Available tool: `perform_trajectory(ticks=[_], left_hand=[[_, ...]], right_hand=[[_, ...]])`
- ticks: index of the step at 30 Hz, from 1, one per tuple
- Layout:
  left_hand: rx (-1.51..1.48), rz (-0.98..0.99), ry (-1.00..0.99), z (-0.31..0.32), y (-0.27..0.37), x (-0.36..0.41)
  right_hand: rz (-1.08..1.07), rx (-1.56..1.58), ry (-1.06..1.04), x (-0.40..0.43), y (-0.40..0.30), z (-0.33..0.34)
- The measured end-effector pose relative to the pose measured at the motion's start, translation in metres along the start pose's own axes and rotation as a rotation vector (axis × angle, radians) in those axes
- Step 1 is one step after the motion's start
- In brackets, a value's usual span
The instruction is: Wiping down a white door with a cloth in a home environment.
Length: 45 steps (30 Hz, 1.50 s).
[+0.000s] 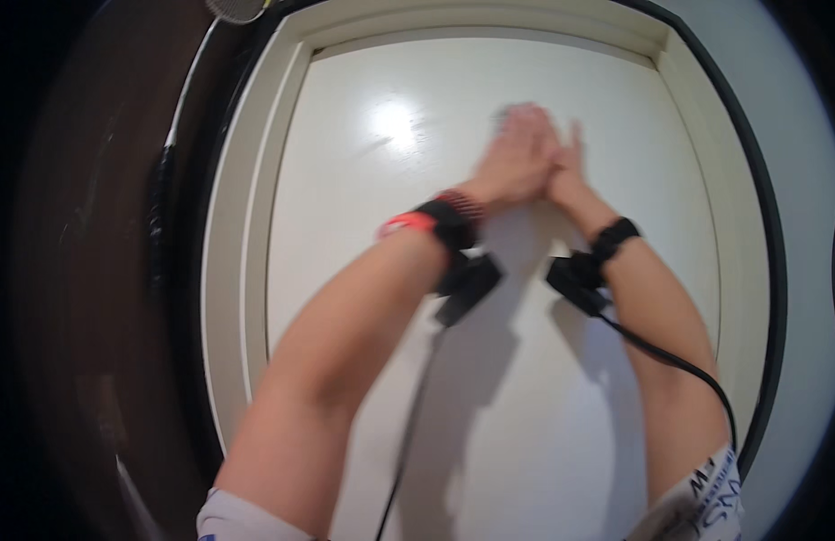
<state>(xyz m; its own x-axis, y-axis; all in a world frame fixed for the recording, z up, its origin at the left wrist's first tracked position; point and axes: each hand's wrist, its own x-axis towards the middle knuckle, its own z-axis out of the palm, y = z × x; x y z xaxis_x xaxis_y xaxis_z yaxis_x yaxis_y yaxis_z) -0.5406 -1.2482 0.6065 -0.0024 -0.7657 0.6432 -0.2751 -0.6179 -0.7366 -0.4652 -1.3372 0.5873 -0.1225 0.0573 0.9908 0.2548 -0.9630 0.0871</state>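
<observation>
My left hand (519, 155) and my right hand (567, 172) meet in front of a glossy white door panel (363, 223). Their palms appear to be against each other, and both are blurred. Left fingers point up the panel in a close bunch; one right digit stands apart from the rest. Whether anything lies between the palms is hidden. A small dark patch at the left fingertips is too blurred to name. Black straps hold cabled black devices on the left wrist (468, 280) and right wrist (580, 277). Beaded and red bands also circle the left wrist.
Cream moulding with a dark outer edge (762, 203) frames the panel. A badminton racket with a black grip (160, 216) stands at the left against a dark brown surface (72, 270). A pale wall (783, 135) is at the right. Black cables (681, 362) trail from both wrists.
</observation>
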Motion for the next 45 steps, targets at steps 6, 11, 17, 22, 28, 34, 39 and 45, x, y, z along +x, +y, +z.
perform_trajectory(ticks=[6,11,17,22,28,34,39,45], left_hand=[[-0.167,-0.016,-0.064,0.115,0.047,0.045],[-0.087,-0.042,-0.173,0.108,0.063,0.066],[0.074,-0.162,-0.086,0.086,0.061,0.07],[0.278,-0.169,-0.34,0.034,0.076,0.053],[0.424,-0.147,-0.378,-0.035,0.099,0.03],[0.775,-0.217,-0.515,-0.106,0.219,0.069],[0.272,-0.665,-0.021,-0.07,0.389,0.101],[0.352,-0.867,-0.042,-0.009,0.512,0.074]], right_hand=[[0.202,-0.262,-0.241,-0.064,0.102,0.058],[0.279,-0.174,-0.161,-0.047,0.16,0.092],[0.164,-0.01,0.017,-0.01,0.123,0.062],[-0.048,0.258,0.219,0.008,0.099,0.051],[-0.138,0.569,0.406,0.001,0.038,0.023],[-0.122,1.836,0.128,-0.08,0.064,-0.152],[0.057,1.36,0.446,-0.126,0.087,-0.142],[-0.014,1.789,-0.048,-0.295,0.213,-0.142]])
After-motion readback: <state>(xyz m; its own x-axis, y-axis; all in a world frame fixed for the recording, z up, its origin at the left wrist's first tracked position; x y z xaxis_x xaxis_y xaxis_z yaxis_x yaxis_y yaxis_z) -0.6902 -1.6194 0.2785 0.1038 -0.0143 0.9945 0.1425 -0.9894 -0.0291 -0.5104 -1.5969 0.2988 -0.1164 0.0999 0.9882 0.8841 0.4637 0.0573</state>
